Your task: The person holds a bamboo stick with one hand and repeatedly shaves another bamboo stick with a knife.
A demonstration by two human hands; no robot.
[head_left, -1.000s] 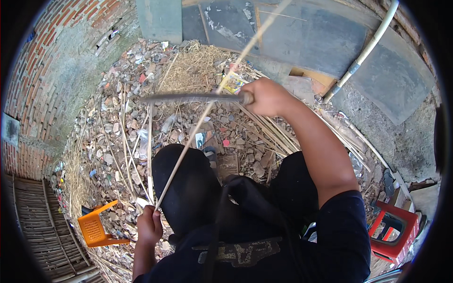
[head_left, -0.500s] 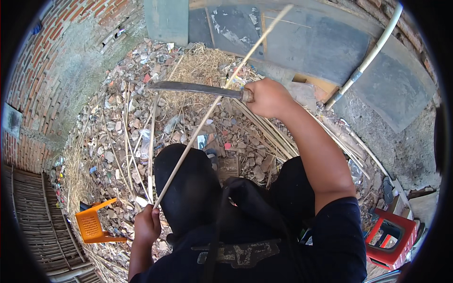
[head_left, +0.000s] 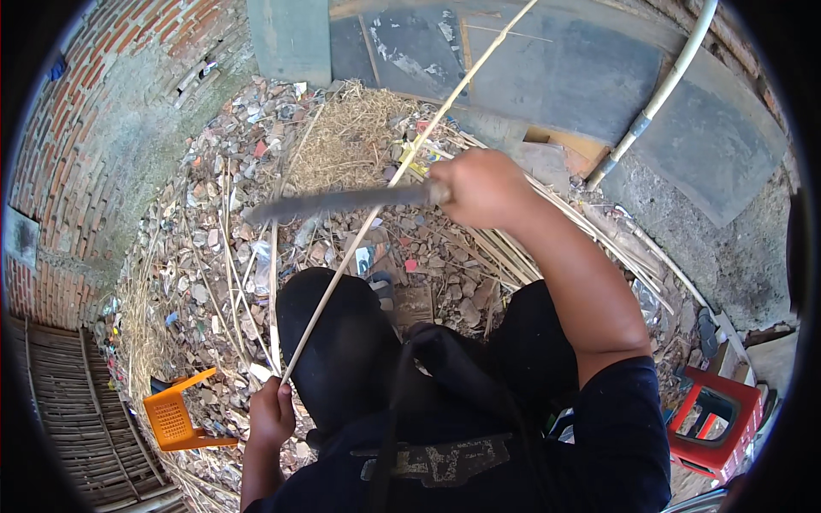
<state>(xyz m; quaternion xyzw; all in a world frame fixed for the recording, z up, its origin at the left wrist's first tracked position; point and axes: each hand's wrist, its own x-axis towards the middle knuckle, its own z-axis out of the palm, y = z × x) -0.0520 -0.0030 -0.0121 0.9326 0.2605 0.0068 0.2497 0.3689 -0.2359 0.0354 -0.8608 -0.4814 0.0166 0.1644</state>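
Observation:
My left hand (head_left: 272,412) is closed round the near end of a long pale bamboo strip (head_left: 340,267), which slants up and away to the right past my knee. In my right hand (head_left: 481,190) is the handle of a machete (head_left: 338,203), its dark blade pointing left and blurred by motion. The blade lies across the strip around its middle; whether it touches cannot be told. Next to my left hand, the lower end of another pale strip (head_left: 274,295) stands close to the fingers.
Rubble and stones (head_left: 205,291) cover the ground, with dry shavings (head_left: 355,141) at the far side. More strips (head_left: 581,224) lie to the right. An orange plastic chair (head_left: 171,419) is at left, a red stool (head_left: 714,423) at right, and a brick wall (head_left: 111,128) at far left.
The machete and my right hand have moved nearer to me along the strip, the blade tip dropping. My left hand keeps its grip, and the view has shifted slightly.

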